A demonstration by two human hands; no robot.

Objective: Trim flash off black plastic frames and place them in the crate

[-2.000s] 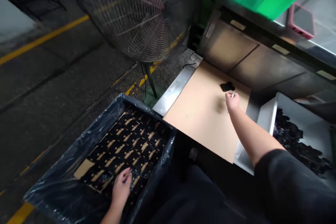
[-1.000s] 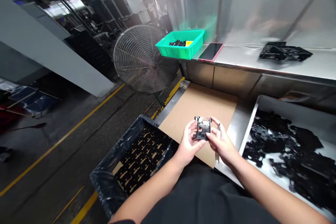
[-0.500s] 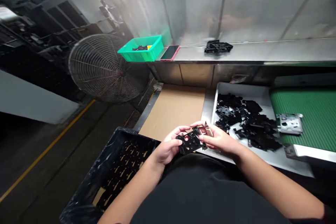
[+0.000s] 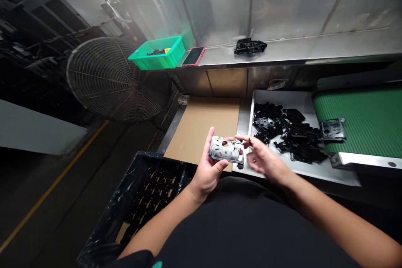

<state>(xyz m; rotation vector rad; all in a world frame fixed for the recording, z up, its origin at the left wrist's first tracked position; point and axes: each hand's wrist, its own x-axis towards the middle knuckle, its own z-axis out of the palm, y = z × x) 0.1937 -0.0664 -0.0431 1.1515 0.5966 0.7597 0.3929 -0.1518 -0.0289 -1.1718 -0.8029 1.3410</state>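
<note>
My left hand (image 4: 209,171) cradles a flat bracket-like part (image 4: 224,150) with a silvery, hole-punched metal face and black pieces along its right end. The thumb presses the lower edge while a finger stands up behind the left side. At the part's right end is my right hand (image 4: 265,161), its index finger reaching to the upper corner. Between its fingers shows the dark tip of a thin pointed tool (image 4: 250,142), mostly hidden. Below the hands lies a sheet of cardboard (image 4: 204,121).
Right of the cardboard, a pale tray (image 4: 282,97) holds many black parts. A similar metal part (image 4: 333,130) lies on a green conveyor belt (image 4: 370,113). A dark crate (image 4: 109,207) stands lower left. The shelf (image 4: 216,58) bears a green bin (image 4: 158,60), phone (image 4: 194,56) and black part (image 4: 249,46).
The held part has turned from its black side to its silvery side. My right fingers have loosened from its face and moved to its right end. The camera view has shifted slightly.
</note>
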